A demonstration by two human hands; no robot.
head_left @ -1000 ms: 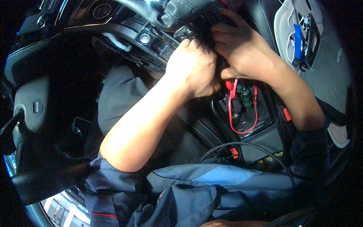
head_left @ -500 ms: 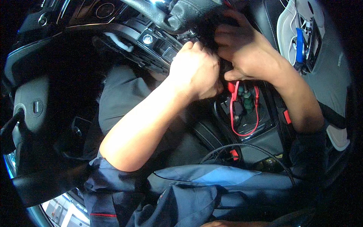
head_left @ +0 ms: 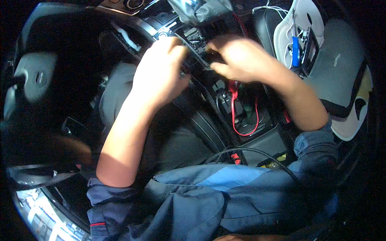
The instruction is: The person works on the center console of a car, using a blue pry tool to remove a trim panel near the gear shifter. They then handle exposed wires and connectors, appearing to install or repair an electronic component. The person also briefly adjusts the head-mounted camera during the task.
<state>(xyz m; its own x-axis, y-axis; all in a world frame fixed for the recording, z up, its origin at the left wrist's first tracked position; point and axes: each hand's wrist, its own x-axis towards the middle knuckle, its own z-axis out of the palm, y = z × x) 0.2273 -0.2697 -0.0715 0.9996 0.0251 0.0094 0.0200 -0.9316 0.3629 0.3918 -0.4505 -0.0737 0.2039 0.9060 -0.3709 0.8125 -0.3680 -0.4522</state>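
Note:
I am over the opened centre console of a car. A dark, thin-edged trim piece (head_left: 194,51) spans the space between my two hands, tilted. My left hand (head_left: 159,68) is closed at its left side, fingers curled; its grip is partly hidden and smeared by motion. At the other side my right hand (head_left: 241,58) has its fingers bent and its thumb against the trim's lower corner. Above it, a grey leather gear-lever boot (head_left: 205,11) sits pushed up. Below my right hand, a red cable loop (head_left: 245,134) hangs over the open console with dark connectors (head_left: 233,105).
A black braided cable (head_left: 253,149) arches across the console's rear near my lap. At the right, the passenger seat (head_left: 341,68) carries a pale cover, white cords, a blue object (head_left: 295,51) and a dark flat device (head_left: 311,54). A red buckle (head_left: 235,158) stands beside my seat.
My hands have drawn apart, the left moving left; the trim piece now shows between them. More of the console's inside is exposed. The whole view has shifted slightly.

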